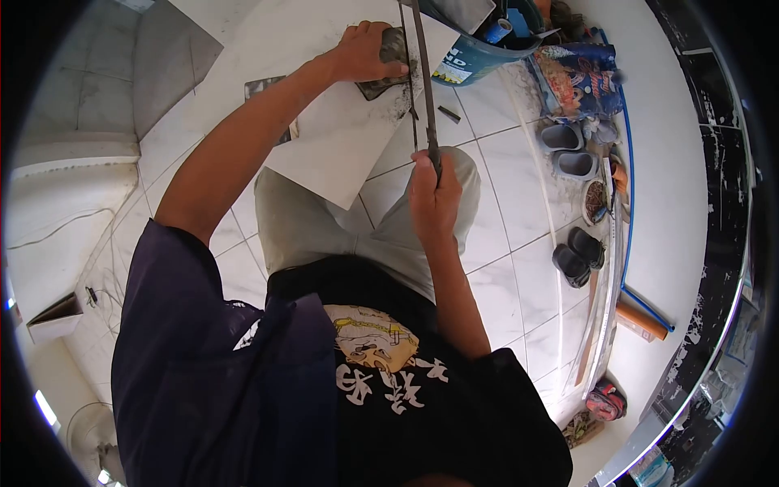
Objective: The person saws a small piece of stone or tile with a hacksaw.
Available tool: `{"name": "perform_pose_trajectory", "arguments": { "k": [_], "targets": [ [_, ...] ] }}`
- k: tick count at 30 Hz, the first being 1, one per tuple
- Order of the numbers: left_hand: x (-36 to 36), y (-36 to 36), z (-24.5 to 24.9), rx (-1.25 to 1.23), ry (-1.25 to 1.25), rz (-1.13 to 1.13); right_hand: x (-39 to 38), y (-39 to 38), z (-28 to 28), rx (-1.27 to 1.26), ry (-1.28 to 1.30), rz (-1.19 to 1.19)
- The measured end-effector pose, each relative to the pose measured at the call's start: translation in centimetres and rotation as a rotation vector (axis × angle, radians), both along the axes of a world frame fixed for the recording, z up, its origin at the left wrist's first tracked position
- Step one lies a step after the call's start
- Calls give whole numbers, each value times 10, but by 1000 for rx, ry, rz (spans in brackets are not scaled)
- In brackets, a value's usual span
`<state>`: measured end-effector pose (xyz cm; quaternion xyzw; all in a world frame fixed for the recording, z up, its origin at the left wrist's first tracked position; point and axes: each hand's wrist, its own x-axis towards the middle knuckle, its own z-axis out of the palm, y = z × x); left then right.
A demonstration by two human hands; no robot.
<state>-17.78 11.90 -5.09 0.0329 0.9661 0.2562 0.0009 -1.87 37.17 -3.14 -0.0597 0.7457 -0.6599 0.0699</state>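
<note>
My left hand [357, 55] lies over a dark, mottled flat piece [380, 91], thumb along its right edge and fingers over the far side, pressing it on a large white board [324, 154]. My right hand [436, 199] is wrapped round the near end of a hacksaw [428, 81], which points away from me. Its thin blade runs along the right edge of the dark piece. Dark crumbs and dust lie scattered on the board near the cut side. Another dark mottled piece [261, 88] rests partly hidden beneath my left forearm.
A dark bucket [487, 69] filled with tools stands just right of the saw. A small dark offcut [449, 114] lies on the tiled floor. Along the right wall are a printed bag [578, 81], grey clogs [575, 165], black slippers [578, 256] and a blue hose [628, 187].
</note>
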Motion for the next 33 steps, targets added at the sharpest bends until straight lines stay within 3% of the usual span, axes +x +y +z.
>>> {"name": "perform_pose_trajectory", "arguments": {
  "k": [5,7,13,17,19,25,29,31,33],
  "targets": [
    [0,-1,-5,-47,18,-28,-30,-22,2,49,-22,-16],
    [4,2,-4,-17,10,-25,-45,-32,0,-42,22,-31],
    [0,-1,-1,-9,28,-18,14,8,-3,19,8,0],
    [2,0,-2,-21,12,-34,-34,-29,3,139,98,-54],
    [3,0,-4,-34,31,-31,-51,-38,0,14,5,-59],
    [2,1,4,-26,-25,-66,26,6,-6,-2,24,-65],
    [10,8,0,-38,-43,-39,-33,-32,4,99,-4,-79],
    [3,2,5,-2,-47,-21,-58,-50,7,101,165,-94],
    [0,-1,8,-24,-58,-32,-60,-48,7,79,164,-94]
  ]
}}
